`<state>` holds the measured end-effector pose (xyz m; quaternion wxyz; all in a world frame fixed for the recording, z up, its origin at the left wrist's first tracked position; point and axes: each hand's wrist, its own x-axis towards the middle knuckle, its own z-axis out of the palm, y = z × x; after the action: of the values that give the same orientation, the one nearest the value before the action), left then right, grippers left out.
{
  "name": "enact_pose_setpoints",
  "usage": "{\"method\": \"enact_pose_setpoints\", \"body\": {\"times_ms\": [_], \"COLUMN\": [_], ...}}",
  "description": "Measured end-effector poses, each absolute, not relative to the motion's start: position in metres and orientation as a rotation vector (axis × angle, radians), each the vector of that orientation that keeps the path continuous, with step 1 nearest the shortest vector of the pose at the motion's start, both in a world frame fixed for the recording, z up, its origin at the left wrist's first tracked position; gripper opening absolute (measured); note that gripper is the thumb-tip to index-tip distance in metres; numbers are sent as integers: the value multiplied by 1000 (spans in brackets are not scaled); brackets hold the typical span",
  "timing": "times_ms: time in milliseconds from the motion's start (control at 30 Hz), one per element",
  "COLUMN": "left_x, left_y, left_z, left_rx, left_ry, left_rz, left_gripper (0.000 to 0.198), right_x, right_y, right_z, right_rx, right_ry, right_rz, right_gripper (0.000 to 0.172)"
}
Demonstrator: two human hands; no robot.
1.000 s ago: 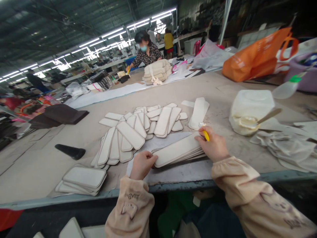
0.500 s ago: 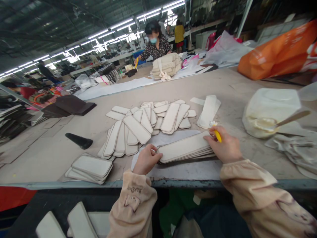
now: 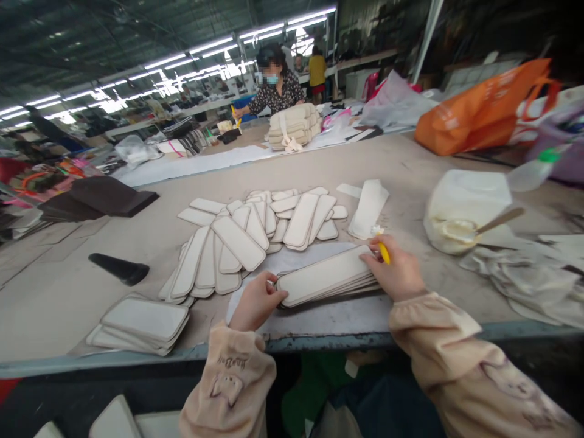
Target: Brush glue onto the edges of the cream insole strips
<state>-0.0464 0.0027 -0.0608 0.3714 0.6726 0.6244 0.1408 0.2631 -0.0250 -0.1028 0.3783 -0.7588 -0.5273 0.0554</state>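
Observation:
A fanned stack of long, round-cornered cream panels (image 3: 323,275) lies in front of me near the table's front edge. My left hand (image 3: 256,299) pinches the left end of the stack, thumb on the top panel. At the right end, the fingers of my right hand (image 3: 398,267) touch the top panel. That same hand grips a small yellow-handled brush (image 3: 384,250), whose tip is covered in something white. Beyond the stack is a heap of similar loose panels (image 3: 239,240). A few more panels (image 3: 367,208) lie just past my right hand.
Left of my hands are a panel stack (image 3: 143,319) and a black tapered object (image 3: 119,267). At right stand a cut-open white jug (image 3: 469,204) with a stick in it, crumpled cloth (image 3: 524,274) and an orange bag (image 3: 479,112). A co-worker (image 3: 278,82) works across the table.
My view has swung slightly to the right, so the table's things sit further left in the picture. Both hands stay at the two ends of the stack, with little visible movement.

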Motion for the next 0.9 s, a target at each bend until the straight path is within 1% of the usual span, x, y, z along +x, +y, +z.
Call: {"method": "enact_pose_setpoints", "body": {"times_ms": [200, 300, 400, 500, 600, 700, 767, 833, 900], "left_x": [-46, -46, -48, -51, -51, -50, -48, -47, -46], "left_y": [6, 7, 9, 11, 13, 14, 14, 14, 14], "left_z": [-63, -64, -68, -72, -73, -70, -67, -65, -65], "left_rx": [1736, 1697, 1686, 1743, 1770, 1766, 1756, 1738, 1727], "left_ry": [1599, 1595, 1589, 1576, 1573, 1580, 1581, 1571, 1557], "left_rz": [353, 417, 452, 434, 403, 364, 352, 367, 389], "left_gripper": [30, 31, 34, 35, 36, 41, 43, 44, 42], "right_x": [260, 259, 261, 260, 246, 220, 203, 196, 199], "right_y": [-25, -25, -26, -30, -37, -43, -45, -45, -45], "right_z": [-96, -94, -93, -90, -85, -83, -85, -89, -93], "right_rx": [-1873, -1897, -1943, -1972, -1787, -1489, -1358, -1318, -1357], "right_ry": [-1336, -1340, -1366, -1422, -1565, -1802, -1942, -2014, -2020], "right_rz": [182, 169, 111, -20, -53, 123, 213, 244, 225], "right_gripper": [27, 26, 30, 32, 26, 22, 15, 12, 13]}}
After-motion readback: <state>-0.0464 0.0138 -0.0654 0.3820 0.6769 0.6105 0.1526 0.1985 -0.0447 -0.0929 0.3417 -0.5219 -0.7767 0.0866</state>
